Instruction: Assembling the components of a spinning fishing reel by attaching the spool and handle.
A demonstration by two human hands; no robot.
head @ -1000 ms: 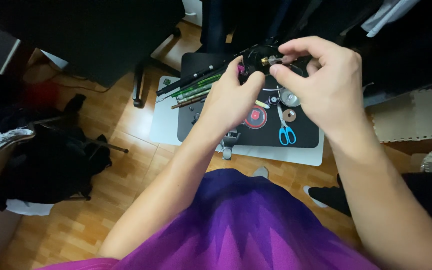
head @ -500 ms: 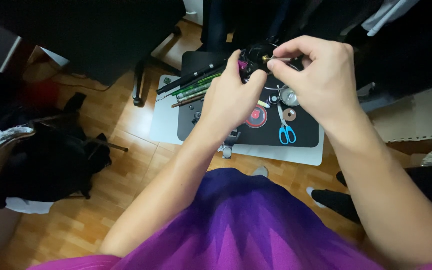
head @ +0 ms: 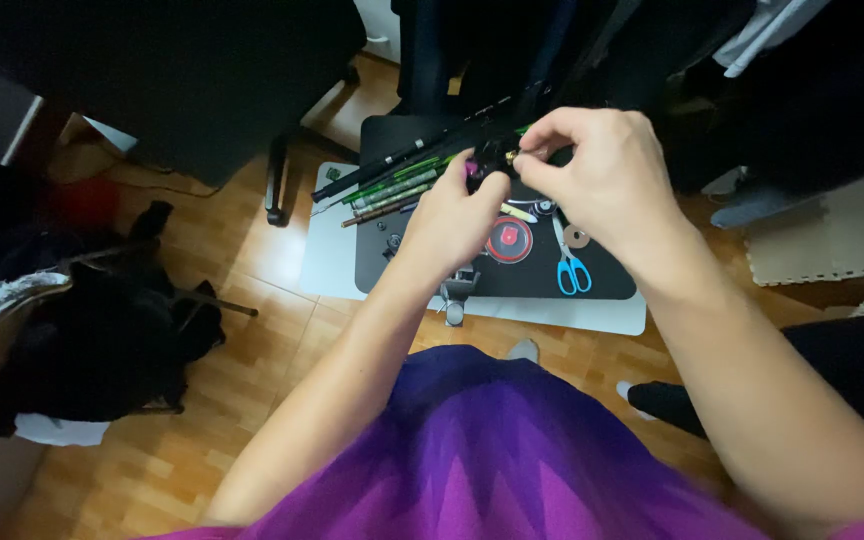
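At the bottom of the frame lies the person's purple garment [head: 472,460], and both forearms rise from it toward the upper middle. There the left hand [head: 457,215] is curled shut around a small dark part [head: 492,158] with a pink bit showing at the fingers' edge. The right hand [head: 602,175] meets it from the right, thumb and forefinger pinched closed on a small brass-coloured tip [head: 514,155] at the part's end. What exactly the part is cannot be told; it is mostly hidden by the fingers.

Against the pictures from a second and half a second ago, the hands have stayed in the same place and drawn a little tighter together; the right fingers, then spread slightly over the part, now nip its end. This reads as fine fitting or turning work carried on, not a new step.

Beyond the hands, on the floor, lies a dark mat [head: 392,260] on a white board [head: 332,260]. On the mat sit blue-handled scissors [head: 570,265], a red round spool [head: 509,240] and a small brown ring [head: 579,237]. Green and dark rods [head: 392,180] lie slantwise across the mat's upper left. A black chair base [head: 277,190] stands further left on the wooden floor [head: 252,250].
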